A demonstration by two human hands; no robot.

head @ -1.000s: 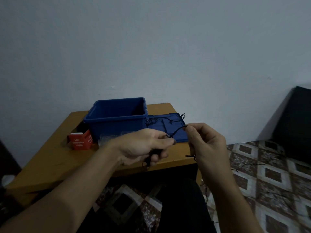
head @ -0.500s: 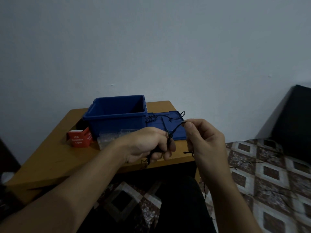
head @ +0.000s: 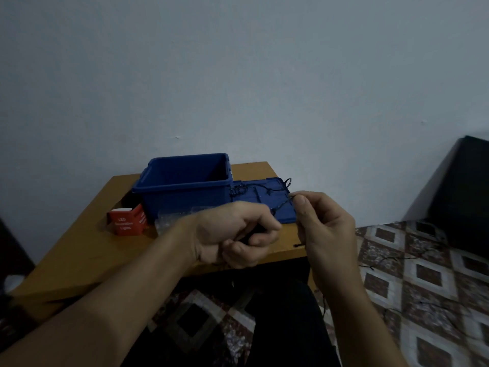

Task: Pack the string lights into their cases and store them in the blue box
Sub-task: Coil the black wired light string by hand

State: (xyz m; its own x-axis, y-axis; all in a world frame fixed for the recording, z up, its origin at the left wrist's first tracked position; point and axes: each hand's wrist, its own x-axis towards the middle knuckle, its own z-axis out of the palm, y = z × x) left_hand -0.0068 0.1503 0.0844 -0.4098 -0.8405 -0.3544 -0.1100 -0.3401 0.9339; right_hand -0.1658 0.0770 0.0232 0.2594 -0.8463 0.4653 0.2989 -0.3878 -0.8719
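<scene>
From the head camera, looking down over both arms: the blue box point(head: 185, 178) sits open on the wooden counter point(head: 79, 250), and what shows of its inside looks empty, so nothing appears stored yet. Its lid point(head: 267, 205) lies flat just to the right of it, touching the box side, with a tangle of dark wire draped across it. A red case point(head: 127, 221) stands at the box's left front corner, flap up, and something clear and crinkly, maybe a plastic wrapper point(head: 172, 218), lies in front of the box; too dim to say more.

So we're early, by my reading. The string lights point(head: 280, 205) are mid-gathering: no strand is in a case, and more dark wire trails down off the counter edge and sprawls over the patterned floor point(head: 423, 274) on the right. Winding, casing and boxing all look left to do.

Now the hands. The left hand point(head: 235, 231) is curled tight into a near fist above the counter's front edge, fingers point(head: 254, 250) folded around a dark bundle of wire. The right hand point(head: 320, 223) hovers just beside it, thumb and forefinger pressed together in a narrow pinch on the strand, which runs taut down to the left fist. Below the right palm, a loose end pokes out.
</scene>
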